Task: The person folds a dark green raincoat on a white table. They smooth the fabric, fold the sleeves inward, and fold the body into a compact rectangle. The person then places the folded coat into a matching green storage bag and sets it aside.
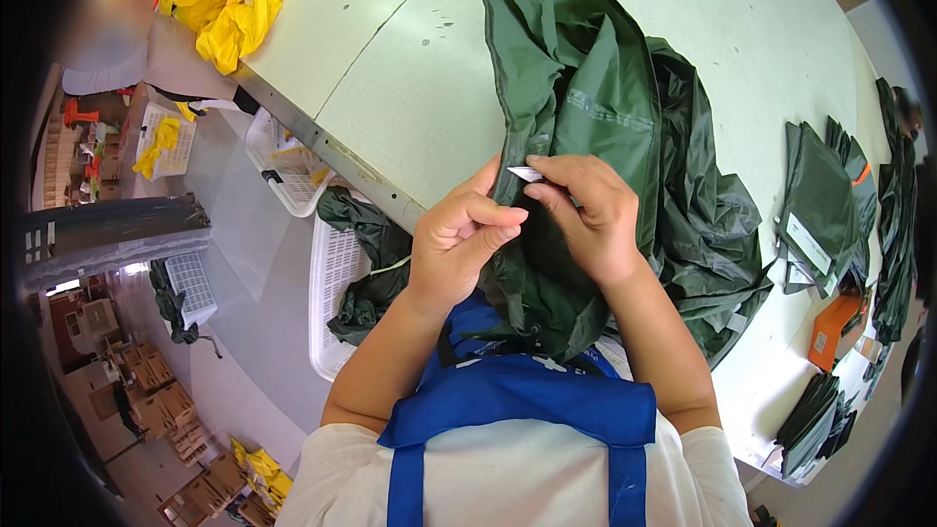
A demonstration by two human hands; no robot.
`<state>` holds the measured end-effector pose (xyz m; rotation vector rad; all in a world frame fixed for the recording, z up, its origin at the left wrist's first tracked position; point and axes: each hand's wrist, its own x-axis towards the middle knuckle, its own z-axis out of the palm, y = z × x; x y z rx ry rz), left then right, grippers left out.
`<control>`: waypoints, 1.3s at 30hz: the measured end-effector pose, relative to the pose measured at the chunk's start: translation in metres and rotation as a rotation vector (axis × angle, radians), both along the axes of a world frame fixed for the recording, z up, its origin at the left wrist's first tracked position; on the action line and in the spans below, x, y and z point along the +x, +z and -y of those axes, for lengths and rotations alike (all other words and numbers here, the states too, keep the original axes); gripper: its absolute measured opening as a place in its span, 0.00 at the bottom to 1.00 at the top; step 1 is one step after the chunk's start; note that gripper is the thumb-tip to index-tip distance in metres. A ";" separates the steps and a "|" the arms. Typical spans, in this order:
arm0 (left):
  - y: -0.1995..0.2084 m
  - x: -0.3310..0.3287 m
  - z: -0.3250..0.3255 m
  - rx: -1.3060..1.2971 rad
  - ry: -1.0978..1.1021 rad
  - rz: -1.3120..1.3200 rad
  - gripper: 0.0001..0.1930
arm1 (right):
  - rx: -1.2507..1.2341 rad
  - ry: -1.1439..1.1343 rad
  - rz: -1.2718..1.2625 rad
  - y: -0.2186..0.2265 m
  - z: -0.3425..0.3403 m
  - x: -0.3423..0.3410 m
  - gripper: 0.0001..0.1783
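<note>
Head | right hand [590,210] pinches white piece [525,174]; left hand [459,239] curls by cloth [610,137], grip unclear | cloth unfolded, seemingly unfinished; pile [818,200] right looks folded

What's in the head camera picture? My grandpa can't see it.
A person's right hand pinches a small white pointed thing over dark green fabric on a pale table, the left hand close by. Yellow fabric lies upper left.

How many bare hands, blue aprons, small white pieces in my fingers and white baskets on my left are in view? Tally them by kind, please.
Bare hands, left and right: 2
Blue apron: 1
Small white piece: 1
White baskets visible: 4
Total: 8
</note>
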<state>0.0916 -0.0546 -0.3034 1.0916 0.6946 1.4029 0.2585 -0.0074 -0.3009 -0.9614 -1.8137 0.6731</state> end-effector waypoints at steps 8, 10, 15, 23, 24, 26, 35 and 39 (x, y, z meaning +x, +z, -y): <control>0.003 0.006 -0.002 -0.164 0.158 0.042 0.17 | -0.526 -0.096 -0.487 -0.022 0.012 0.002 0.14; 0.005 0.004 -0.002 -0.242 0.161 0.038 0.23 | -0.560 -0.087 -0.514 -0.022 0.013 0.000 0.16; 0.009 0.005 0.001 -0.347 0.135 0.103 0.36 | -0.625 -0.033 -0.613 -0.013 0.013 -0.003 0.19; 0.010 -0.007 0.016 -0.528 0.003 0.075 0.45 | -0.356 -0.226 -0.254 -0.008 -0.005 0.003 0.20; 0.005 -0.012 0.021 -0.526 -0.001 0.054 0.45 | -0.321 -0.284 -0.227 -0.006 -0.015 0.008 0.21; -0.002 -0.022 0.032 -0.565 -0.021 0.033 0.45 | -0.231 -0.393 -0.091 -0.004 -0.042 0.025 0.23; -0.028 -0.064 0.055 -0.707 -0.138 -0.108 0.41 | -0.453 -0.420 0.197 -0.031 -0.155 0.090 0.26; -0.026 -0.080 0.048 -0.667 0.102 0.092 0.32 | -0.795 -0.071 -0.325 0.000 -0.151 0.108 0.14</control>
